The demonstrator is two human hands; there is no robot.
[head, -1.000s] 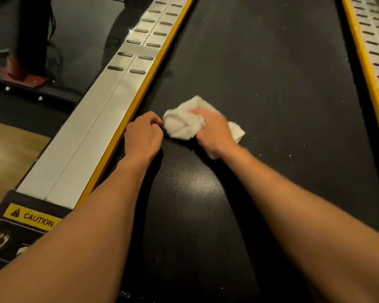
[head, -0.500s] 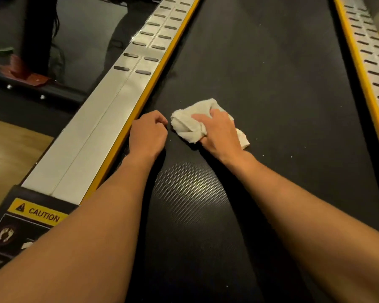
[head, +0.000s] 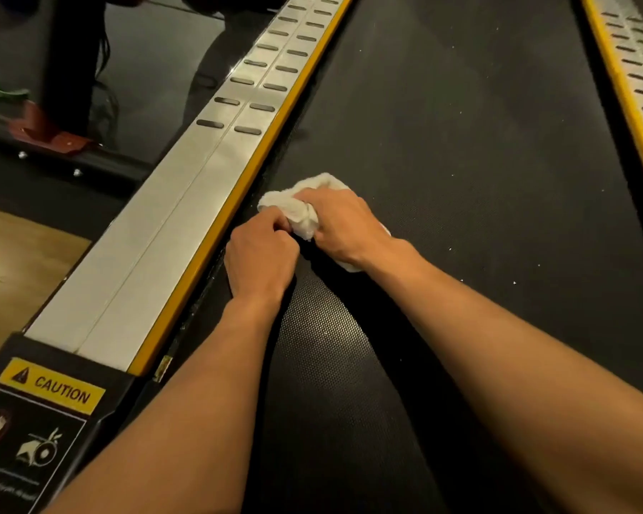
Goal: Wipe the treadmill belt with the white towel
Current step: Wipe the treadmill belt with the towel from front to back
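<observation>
Two hands: right hand [head: 344, 226] grips white towel [head: 297, 211]; left hand [head: 260, 257] curled beside it, hold unclear. Treadmill belt [head: 461, 161] speckled, likely mostly unwiped.

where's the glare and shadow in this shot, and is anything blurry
Head view: soft glare low on the treadmill belt shows its weave; shadow pools under the right hand and white towel; the silver side rail reflects brightly; the caution label reads sharp.
</observation>
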